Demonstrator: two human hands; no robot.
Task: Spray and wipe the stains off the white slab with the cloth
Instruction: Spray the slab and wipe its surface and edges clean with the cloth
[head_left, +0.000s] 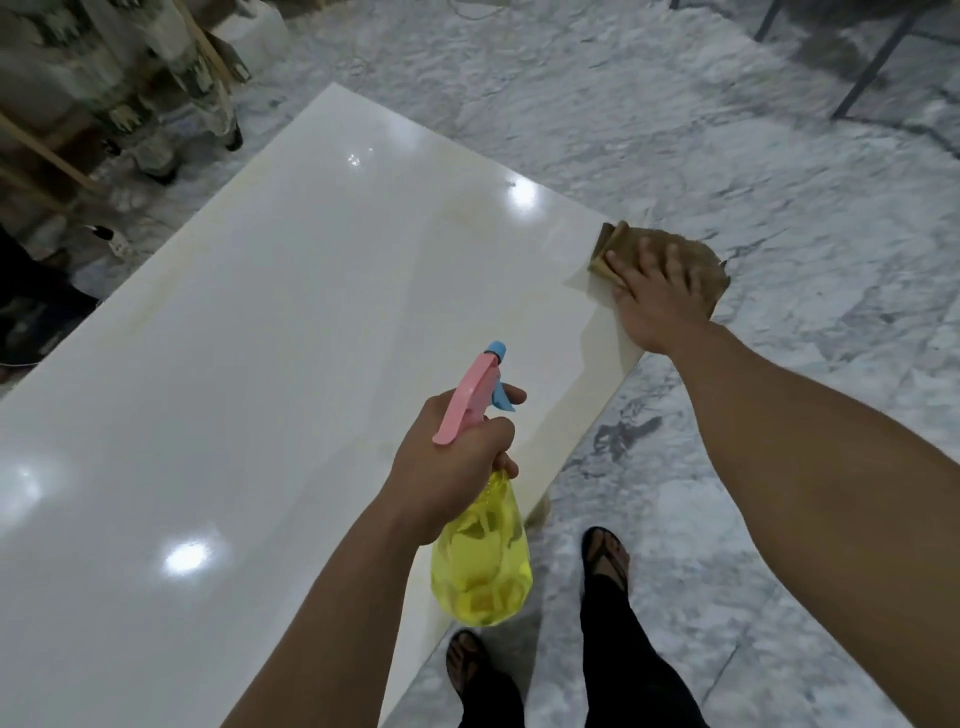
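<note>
At far left, wooden frames (47, 150) and stacked stone pieces (171, 78) stand on the marble floor (753, 218), close to the slab's far left edge. The white slab (249, 322) fills the left and middle of the view, glossy, with several light glares on it and faint yellowish streaks running toward its right edge. Over the slab's near right edge the left hand (457, 462) grips the neck of a spray bottle (480, 551), fingers curled round it and the forefinger on the blue trigger; the bottle has a yellow body and a pink head, with the nozzle aimed out over the slab. Below it, two sandalled feet (605, 556) stand on the floor just beside the slab. Further right, the right hand (657, 296) lies flat with fingers spread, pressing a folded brown cloth (613, 247) onto the slab's right corner; part of the cloth overhangs the edge. Dark metal legs (872, 57) show at top right.
</note>
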